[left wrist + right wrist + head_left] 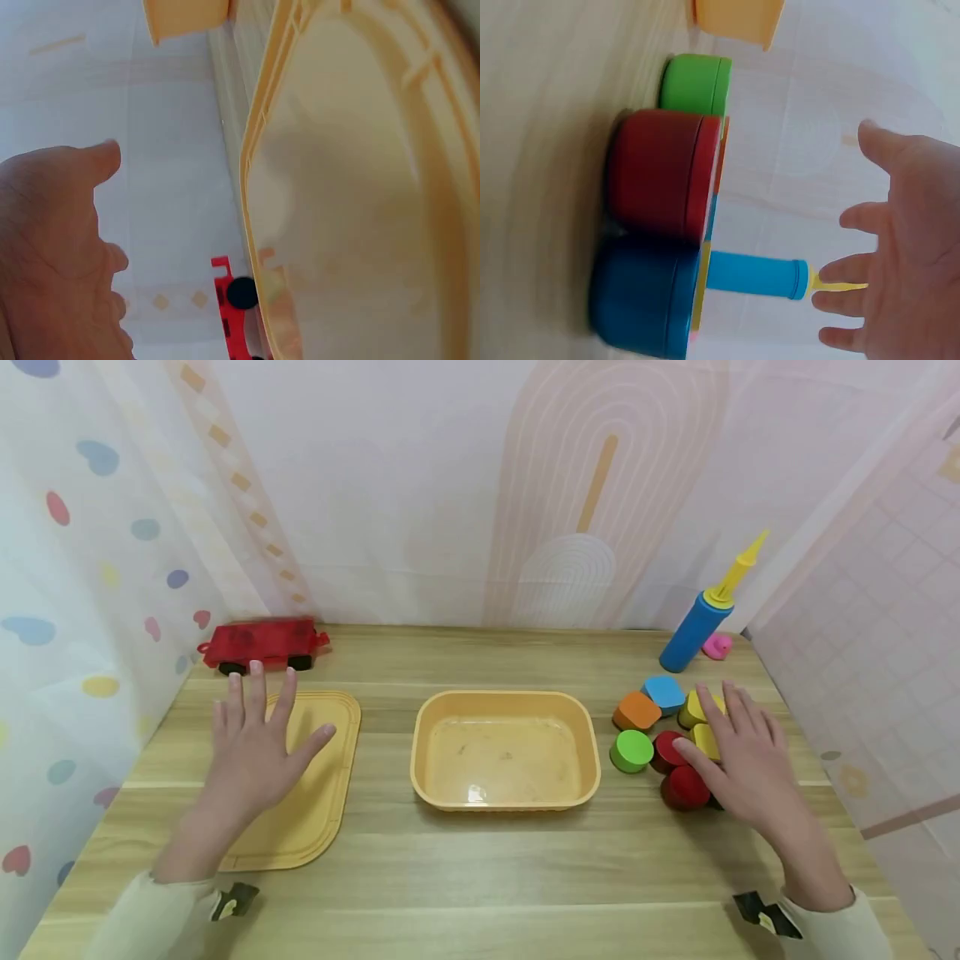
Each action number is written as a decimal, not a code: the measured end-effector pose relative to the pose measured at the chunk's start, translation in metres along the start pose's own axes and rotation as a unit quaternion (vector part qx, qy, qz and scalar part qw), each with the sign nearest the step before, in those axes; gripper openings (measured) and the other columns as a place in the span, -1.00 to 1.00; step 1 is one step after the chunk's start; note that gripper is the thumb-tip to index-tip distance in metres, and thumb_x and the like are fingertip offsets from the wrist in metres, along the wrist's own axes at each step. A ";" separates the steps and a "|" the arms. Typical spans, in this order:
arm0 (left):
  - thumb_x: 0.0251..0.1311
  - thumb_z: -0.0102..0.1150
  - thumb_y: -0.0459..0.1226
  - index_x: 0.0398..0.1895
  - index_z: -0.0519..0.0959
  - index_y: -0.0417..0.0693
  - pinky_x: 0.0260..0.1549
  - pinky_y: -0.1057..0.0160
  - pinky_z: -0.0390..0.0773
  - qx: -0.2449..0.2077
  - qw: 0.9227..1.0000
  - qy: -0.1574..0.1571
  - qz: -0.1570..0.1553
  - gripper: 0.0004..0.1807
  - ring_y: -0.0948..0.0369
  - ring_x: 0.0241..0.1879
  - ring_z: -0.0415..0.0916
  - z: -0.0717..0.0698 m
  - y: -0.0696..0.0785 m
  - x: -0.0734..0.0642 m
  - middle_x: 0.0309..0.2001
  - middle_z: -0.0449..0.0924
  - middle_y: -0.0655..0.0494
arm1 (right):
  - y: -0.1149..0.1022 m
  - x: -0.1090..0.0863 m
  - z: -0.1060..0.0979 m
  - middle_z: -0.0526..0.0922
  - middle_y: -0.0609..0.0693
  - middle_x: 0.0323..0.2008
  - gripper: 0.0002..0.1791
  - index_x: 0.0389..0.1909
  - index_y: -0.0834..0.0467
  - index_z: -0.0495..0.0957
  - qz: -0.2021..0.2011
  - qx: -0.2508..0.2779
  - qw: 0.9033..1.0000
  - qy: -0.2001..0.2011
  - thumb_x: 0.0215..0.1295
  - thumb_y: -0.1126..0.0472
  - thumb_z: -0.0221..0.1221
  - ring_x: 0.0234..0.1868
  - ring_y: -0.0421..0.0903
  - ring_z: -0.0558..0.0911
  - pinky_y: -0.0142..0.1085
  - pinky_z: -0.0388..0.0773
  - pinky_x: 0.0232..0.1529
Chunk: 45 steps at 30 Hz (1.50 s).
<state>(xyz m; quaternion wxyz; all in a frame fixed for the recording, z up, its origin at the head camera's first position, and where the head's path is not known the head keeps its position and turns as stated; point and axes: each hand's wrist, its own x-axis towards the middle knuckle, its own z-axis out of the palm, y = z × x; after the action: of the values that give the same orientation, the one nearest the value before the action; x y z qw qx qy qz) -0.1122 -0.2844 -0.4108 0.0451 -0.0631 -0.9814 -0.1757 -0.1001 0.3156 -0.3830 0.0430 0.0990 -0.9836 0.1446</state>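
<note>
My left hand (255, 764), fingers spread, hovers over a flat yellow lid-like tray (322, 810) and holds nothing. In the left wrist view the palm is apart from the lid-like tray (352, 187). At the right, my right hand (750, 768) is also spread and empty above a cluster of coloured blocks. A green block (632, 751), two red blocks (686, 787), an orange block (637, 711) and a light blue block (663, 695) show there. Two yellow blocks (705, 741) are partly covered by the hand. A dark blue block (634, 296), mostly hidden from the head view, stands beside a red one.
A deep yellow rectangular basin (506, 768) sits mid-table. Behind the left hand stands a red toy wagon (262, 643) with black wheels. A blue and yellow hand pump (693, 631) stands at the back right beside a pink toy (717, 646). Printed curtains border the table.
</note>
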 end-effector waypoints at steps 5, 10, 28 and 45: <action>0.67 0.03 0.20 0.83 -0.20 -0.22 0.62 -0.57 -0.42 -0.054 0.998 0.024 0.012 0.06 -0.48 0.70 -0.65 0.008 0.015 -0.012 0.75 -0.58 -0.46 | 0.006 -0.011 0.001 0.13 0.53 0.66 -0.05 0.79 0.24 0.05 -0.001 0.021 0.998 0.052 0.65 -0.08 0.26 0.58 0.61 0.19 0.67 0.14 0.43; 0.67 0.15 0.07 0.84 -0.10 -0.21 0.58 -0.64 -0.21 -0.148 0.989 0.025 0.012 -0.01 -0.43 0.73 -0.53 0.019 0.038 -0.026 0.78 -0.51 -0.39 | 0.015 -0.023 0.003 0.30 0.52 0.58 -0.13 0.74 0.30 0.17 0.001 0.060 0.993 0.104 0.61 0.08 0.32 0.47 0.64 0.33 0.67 0.28 0.36; 0.71 0.12 -0.32 0.55 0.43 -0.35 0.26 0.62 0.51 -0.504 0.855 0.006 -0.123 -0.51 -0.13 0.54 0.42 0.062 0.104 -0.049 0.54 0.46 -0.29 | 0.025 -0.059 0.012 0.73 -0.13 0.17 -0.26 0.50 0.32 0.55 0.073 0.167 0.962 0.202 0.30 0.40 0.54 0.08 -0.77 0.39 -0.75 0.28 0.03; 0.67 0.19 -0.31 0.38 0.51 -0.39 0.19 0.48 0.66 -0.571 0.800 0.047 -0.178 -0.61 0.36 0.22 0.65 0.096 0.125 -0.045 0.42 0.57 -0.33 | 0.044 -0.066 0.028 0.62 0.43 0.26 -0.32 0.43 0.43 0.56 0.142 0.181 0.969 0.085 0.38 0.26 0.55 -0.08 -0.74 0.35 -0.81 0.43 -0.18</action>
<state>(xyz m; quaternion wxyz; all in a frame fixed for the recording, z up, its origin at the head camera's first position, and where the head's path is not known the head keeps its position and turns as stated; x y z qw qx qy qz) -0.0562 -0.1389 -0.4634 0.0144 0.1071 -0.6943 -0.7115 -0.0464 0.3608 -0.4294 0.0863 -0.0483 -0.9378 0.3329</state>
